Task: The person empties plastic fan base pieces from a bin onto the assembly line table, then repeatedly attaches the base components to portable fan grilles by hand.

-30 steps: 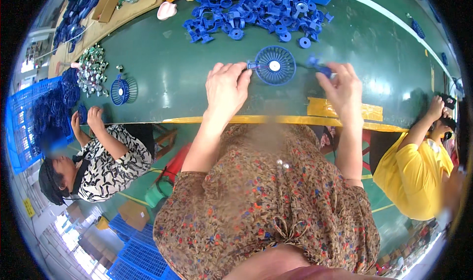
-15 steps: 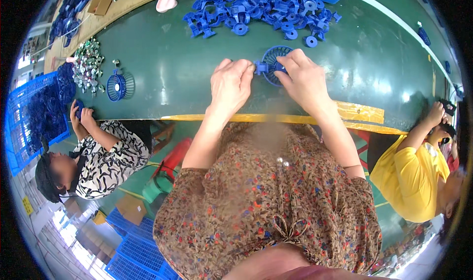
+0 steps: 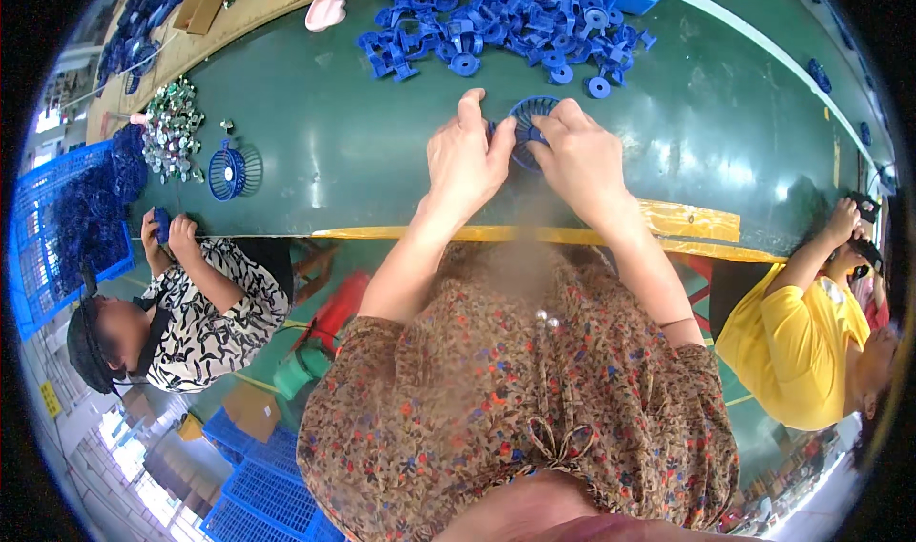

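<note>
Both hands are gripping a round blue fan grille [image 3: 528, 122] near the green workbench's [image 3: 334, 160] middle; the left hand [image 3: 468, 160] is pinching its left rim; the right hand [image 3: 580, 156] is curling over its right side; loose blue plastic parts [image 3: 496, 31] are lying toward the far edge.

blue plastic fan grille [image 3: 530, 122], glossy green tabletop [image 3: 343, 151]

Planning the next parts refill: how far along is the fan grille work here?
Done: one assembled blue grille stands aside on the green table. In hand: left hand and right hand grip a round blue grille together. Left: a heap of loose blue parts beyond it.
</note>
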A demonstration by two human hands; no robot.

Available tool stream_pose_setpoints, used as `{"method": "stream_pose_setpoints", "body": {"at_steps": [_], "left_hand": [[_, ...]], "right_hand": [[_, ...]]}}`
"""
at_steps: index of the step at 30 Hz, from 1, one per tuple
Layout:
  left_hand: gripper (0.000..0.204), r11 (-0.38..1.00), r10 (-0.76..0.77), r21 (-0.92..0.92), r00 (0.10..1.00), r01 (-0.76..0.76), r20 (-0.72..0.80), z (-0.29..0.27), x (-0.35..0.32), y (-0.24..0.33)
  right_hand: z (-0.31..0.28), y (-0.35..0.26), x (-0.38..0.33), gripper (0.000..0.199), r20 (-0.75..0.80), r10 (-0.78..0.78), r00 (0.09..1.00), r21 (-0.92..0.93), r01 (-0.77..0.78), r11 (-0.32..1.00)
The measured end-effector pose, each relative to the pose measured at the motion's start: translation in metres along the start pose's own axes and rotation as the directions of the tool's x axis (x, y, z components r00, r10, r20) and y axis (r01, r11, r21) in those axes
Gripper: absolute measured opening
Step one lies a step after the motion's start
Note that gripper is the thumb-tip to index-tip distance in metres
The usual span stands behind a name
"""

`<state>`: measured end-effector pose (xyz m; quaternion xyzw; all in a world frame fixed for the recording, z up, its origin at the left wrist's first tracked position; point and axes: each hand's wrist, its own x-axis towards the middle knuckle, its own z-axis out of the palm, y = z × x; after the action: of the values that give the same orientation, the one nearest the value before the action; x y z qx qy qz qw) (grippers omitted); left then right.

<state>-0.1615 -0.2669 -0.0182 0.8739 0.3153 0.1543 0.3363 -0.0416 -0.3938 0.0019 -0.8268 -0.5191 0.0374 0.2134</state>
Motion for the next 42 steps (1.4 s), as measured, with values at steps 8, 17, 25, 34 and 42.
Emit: {"method": "stream_pose_setpoints", "body": {"at_steps": [8,17,25,34,42], "left_hand": [[0.031,0.967,0.059,-0.25,0.998,-0.056,0.002,-0.019,0.006,-0.017],[0.059,0.721,0.093,0.429,0.538,0.545,-0.838,-0.169,-0.015,-0.209],[0.033,0.934,-0.334,-0.122,0.698,0.336,-0.633,-0.185,-0.055,-0.271],[0.042,0.942,-0.185,-0.278,0.982,0.191,0.049,-0.053,-0.062,-0.054],[0.047,0.898,0.167,-0.425,0.982,-0.116,0.085,-0.029,-0.052,-0.005]], "right_hand": [[-0.02,0.011,-0.031,0.05,-0.028,-0.03,0.999,0.248,0.036,0.968],[-0.083,0.098,-0.08,0.03,-0.375,0.356,0.856,-0.059,-0.406,0.912],[-0.019,0.062,-0.007,0.033,-0.382,0.224,0.897,0.072,-0.212,0.975],[0.0,0.059,-0.01,0.029,-0.299,0.273,0.914,0.031,-0.277,0.96],[-0.01,0.04,-0.046,0.022,-0.216,0.296,0.93,0.144,-0.27,0.952]]}}
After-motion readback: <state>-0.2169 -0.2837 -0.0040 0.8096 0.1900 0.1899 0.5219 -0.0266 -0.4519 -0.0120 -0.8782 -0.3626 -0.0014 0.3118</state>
